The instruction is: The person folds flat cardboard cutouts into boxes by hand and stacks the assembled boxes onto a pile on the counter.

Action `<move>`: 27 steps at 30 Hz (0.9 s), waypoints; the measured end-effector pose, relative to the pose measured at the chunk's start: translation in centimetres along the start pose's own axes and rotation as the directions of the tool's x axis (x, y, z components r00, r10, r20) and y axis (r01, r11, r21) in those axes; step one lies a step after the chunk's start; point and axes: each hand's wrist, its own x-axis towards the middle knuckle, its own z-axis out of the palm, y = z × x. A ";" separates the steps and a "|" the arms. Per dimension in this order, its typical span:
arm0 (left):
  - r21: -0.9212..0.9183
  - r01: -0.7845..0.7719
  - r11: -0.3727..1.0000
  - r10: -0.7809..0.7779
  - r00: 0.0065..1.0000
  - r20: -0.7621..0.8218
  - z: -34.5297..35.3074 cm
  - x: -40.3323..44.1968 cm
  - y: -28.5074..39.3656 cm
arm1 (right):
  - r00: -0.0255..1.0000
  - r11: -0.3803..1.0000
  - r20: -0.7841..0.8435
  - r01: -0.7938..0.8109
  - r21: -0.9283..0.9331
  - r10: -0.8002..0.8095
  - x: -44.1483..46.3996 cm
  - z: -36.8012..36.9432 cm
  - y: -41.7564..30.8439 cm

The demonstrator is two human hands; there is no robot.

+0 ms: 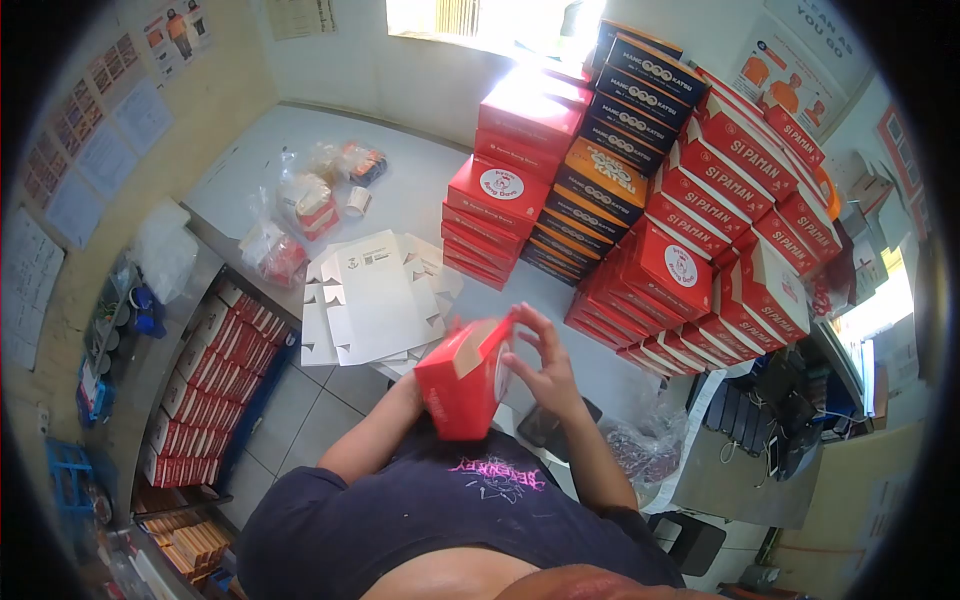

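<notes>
Close to my chest is a red cardboard box (455,400), tilted, with a tan inner flap showing at its top. My left hand (408,392) is at the box's left side, its fingers mostly hidden behind the box. At the upper right edge of the box is my right hand (540,355), fingers spread and fingertips at the rim. Flat, unfolded white carton sheets (375,295) lie on the table just beyond the box.
Stacks of red boxes (500,190) and black-and-orange boxes (600,195) stand at the back; more red boxes (740,160) rise at the right. Plastic bags (275,255) lie on the table's left. A shelf of red cartons (215,370) is at lower left.
</notes>
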 end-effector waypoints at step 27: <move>0.786 -0.279 0.552 0.490 0.871 -0.036 1.2 -5.1 -3.2 | 0.707 0.771 -0.416 -0.289 0.568 0.572 -8.5 2.6 3.9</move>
